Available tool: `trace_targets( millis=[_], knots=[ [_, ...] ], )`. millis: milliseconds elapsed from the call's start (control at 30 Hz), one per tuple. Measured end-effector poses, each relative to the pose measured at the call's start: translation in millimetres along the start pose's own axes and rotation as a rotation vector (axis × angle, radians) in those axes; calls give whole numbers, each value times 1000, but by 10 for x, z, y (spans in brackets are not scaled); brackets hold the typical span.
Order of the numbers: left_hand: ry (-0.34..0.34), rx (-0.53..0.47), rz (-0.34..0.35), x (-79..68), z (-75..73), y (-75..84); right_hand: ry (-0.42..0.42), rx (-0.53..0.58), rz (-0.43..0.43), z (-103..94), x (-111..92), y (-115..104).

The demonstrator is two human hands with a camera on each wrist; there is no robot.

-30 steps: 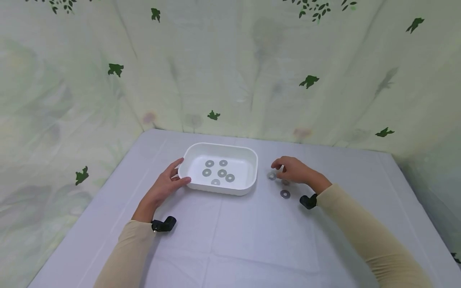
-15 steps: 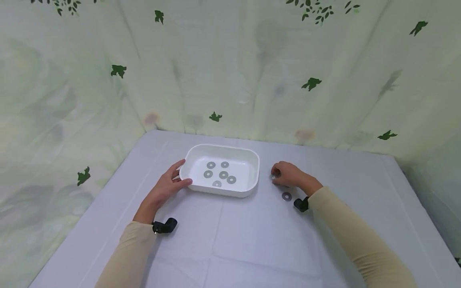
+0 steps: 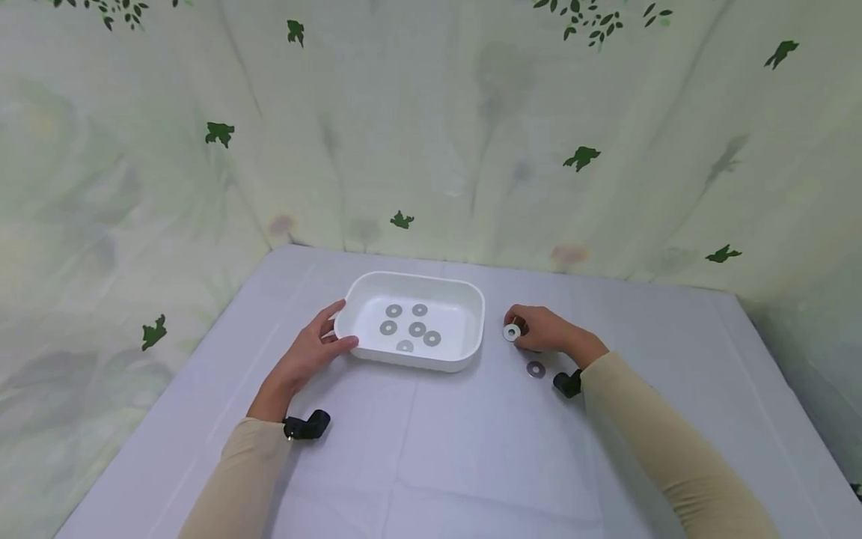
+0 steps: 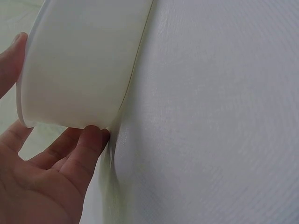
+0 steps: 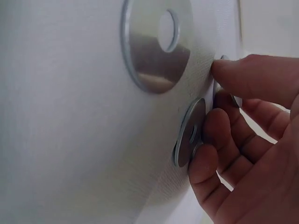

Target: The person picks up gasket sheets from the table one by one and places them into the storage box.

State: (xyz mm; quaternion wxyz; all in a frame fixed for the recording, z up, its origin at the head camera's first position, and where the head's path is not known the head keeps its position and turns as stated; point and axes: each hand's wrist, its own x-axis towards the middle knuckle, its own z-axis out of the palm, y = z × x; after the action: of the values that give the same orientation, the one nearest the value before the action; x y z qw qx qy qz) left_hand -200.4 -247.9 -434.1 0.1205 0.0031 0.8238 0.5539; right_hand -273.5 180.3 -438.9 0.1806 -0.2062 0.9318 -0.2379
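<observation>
At its left end my left hand (image 3: 306,358) grips a white tray (image 3: 411,360), thumb over the rim and fingers against the outer wall (image 4: 79,70). Several flat metal washers (image 3: 383,328) lie spread over the tray's floor. To the right of the tray, my right hand (image 3: 551,329) pinches a washer (image 3: 507,329), tipped up with its face showing. In the right wrist view, thumb and fingertips hold its edge (image 5: 217,89). Another washer (image 5: 187,140) lies by the curled lower fingers, mostly hidden from the head view. A further washer (image 3: 530,368) lies flat nearer me.
A white cloth (image 3: 471,449) covers the table. Behind it hangs a pale curtain (image 3: 431,150) with green leaf shapes, closing off the back and sides. Each wrist wears a small black camera (image 3: 307,424).
My right hand has come down on the washer nearest the tray, closed finger and thumb on it and tipped it up. The left hand and tray stay in place.
</observation>
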Motion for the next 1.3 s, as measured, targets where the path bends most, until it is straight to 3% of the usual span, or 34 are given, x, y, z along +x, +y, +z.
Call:
trace_targets(
  millis=[200,467,767,1000,1300],
  knots=[
    [-2,-2,4,0,7,13,22,0,-39,-11,-21,14],
    [1,-6,-10,-10,1,10,22,72,6,-96,-20,3],
    [3,-7,-7,3,5,25,131,137,-32,-366,28,53],
    [-13,21,10,-3,-11,52,191,237,-2,-600,147,-114],
    [-37,89,7,5,-17,64,186,258,47,-750,315,-421]
  ],
)
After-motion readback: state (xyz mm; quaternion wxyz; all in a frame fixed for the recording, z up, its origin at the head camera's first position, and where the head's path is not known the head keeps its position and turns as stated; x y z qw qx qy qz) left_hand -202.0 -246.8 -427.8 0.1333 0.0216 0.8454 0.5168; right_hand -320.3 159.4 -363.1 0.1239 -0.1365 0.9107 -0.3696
